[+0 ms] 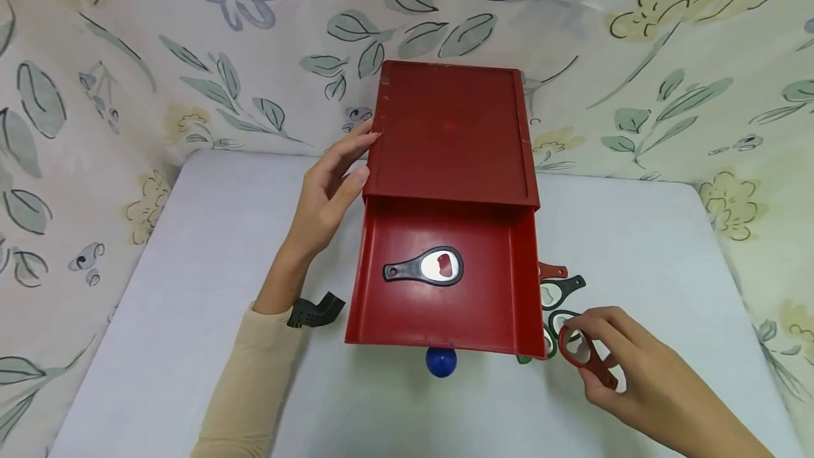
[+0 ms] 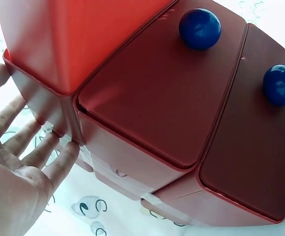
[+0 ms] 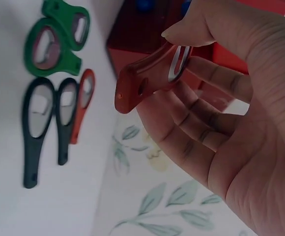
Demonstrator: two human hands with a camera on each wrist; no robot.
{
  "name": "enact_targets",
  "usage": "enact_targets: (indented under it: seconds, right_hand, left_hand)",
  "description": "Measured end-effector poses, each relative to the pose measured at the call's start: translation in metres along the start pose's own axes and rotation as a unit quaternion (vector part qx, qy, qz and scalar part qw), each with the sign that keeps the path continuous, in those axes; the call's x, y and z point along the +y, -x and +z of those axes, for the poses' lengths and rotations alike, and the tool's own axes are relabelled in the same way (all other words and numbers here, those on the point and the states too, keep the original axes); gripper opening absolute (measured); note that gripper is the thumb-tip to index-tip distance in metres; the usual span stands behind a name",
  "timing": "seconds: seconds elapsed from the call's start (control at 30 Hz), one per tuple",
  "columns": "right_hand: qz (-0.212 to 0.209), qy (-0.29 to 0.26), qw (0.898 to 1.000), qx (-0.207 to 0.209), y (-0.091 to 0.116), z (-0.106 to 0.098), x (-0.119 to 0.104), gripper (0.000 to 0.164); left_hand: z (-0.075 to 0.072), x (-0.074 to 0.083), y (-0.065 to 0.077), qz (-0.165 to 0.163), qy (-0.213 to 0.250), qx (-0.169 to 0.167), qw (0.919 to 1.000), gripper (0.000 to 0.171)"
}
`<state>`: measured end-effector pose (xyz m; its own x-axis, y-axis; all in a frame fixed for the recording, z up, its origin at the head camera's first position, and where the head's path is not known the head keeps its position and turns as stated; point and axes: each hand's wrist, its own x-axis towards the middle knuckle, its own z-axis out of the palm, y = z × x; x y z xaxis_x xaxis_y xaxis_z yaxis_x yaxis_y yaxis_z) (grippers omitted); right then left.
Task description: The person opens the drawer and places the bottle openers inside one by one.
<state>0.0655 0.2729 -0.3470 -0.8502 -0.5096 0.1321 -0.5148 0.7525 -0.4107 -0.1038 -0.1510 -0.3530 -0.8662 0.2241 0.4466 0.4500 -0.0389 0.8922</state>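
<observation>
I saw one bottle opener [image 1: 427, 266] lying in the drawer [image 1: 470, 316], the left hand [image 1: 327, 196] at the cabinet's [image 1: 451, 133] left side, the right hand [image 1: 636, 373] and other openers [image 1: 552, 294] right of the drawer.

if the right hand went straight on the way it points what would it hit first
The right hand, holding a red-rimmed metal bottle opener, would probably meet the open red plastic drawer's right wall first, though its height against the rim is unclear.

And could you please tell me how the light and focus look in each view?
Head: fairly even light, with a soft shadow on the table in front of the open drawer; left wrist: bright glints on the blue knobs; right wrist: dim overall, the bottle openers on the table slightly blurred.
</observation>
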Motion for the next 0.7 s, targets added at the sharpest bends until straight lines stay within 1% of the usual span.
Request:
enact_targets:
  seconds: [0.03,0.1,0.13,0.17,0.23,0.27,0.33,0.37,0.53,0.7]
  right_hand:
    - [0.0,0.002,1.0,-0.001,-0.001,-0.002,-0.001,0.041]
    - [0.0,0.004,1.0,-0.004,-0.003,-0.007,-0.003,0.057]
    - [0.0,0.006,1.0,-0.005,-0.005,-0.009,-0.005,0.059]
    - [-0.003,0.006,1.0,-0.004,-0.007,-0.011,-0.006,0.057]
    - [-0.008,0.002,1.0,0.0,-0.011,-0.016,-0.01,0.042]
    - [-0.013,0.0,1.0,0.004,-0.013,-0.018,-0.012,0.042]
    - [-0.028,0.005,1.0,0.014,-0.019,-0.023,-0.015,0.055]
    - [-0.037,0.009,0.999,0.018,-0.021,-0.026,-0.017,0.057]
    - [-0.073,0.018,0.997,0.026,-0.033,-0.038,-0.025,0.053]
    - [-0.091,0.028,0.995,0.032,-0.04,-0.05,-0.032,0.051]
  left_hand:
    - [0.0,0.0,0.0,0.001,0.0,0.0,1.0,0.05]
    - [0.001,0.0,0.0,0.003,-0.001,0.002,1.0,0.05]
    - [0.001,0.0,0.0,0.005,-0.002,0.003,1.0,0.05]
    - [0.002,0.0,0.0,0.007,-0.002,0.003,1.0,0.05]
    - [0.002,0.0,0.0,0.008,-0.002,0.003,1.0,0.05]
    - [0.002,-0.001,0.0,0.008,-0.002,0.004,1.0,0.05]
    - [0.001,-0.001,0.001,0.006,-0.002,0.004,1.0,0.05]
    - [0.001,-0.001,0.001,0.006,-0.002,0.004,1.0,0.05]
    - [0.0,-0.001,0.002,0.0,-0.008,0.006,1.0,0.051]
    - [0.0,-0.001,0.001,0.004,-0.006,0.002,1.0,0.051]
